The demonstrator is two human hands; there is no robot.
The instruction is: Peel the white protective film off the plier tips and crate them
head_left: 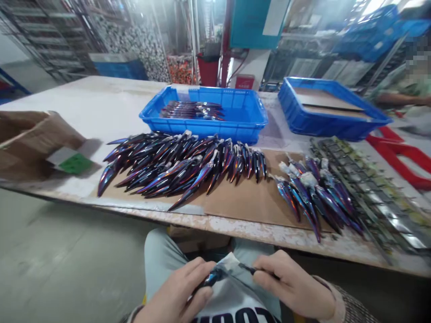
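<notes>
Low over my lap, my left hand grips a glossy dark pointed piece with a blue sheen. A whitish wrapping covers its end. The fingers of my right hand are closed on a thin dark tool, whose tip is at the wrapping; its exact kind is unclear. On the table ahead lies a large pile of similar pointed pieces. A smaller pile with white wrapped ends lies to the right.
A blue bin with several pieces stands behind the large pile. Another blue bin is at back right, near a metal rack and red frame. A cardboard box stands left. A co-worker's arm shows at far right.
</notes>
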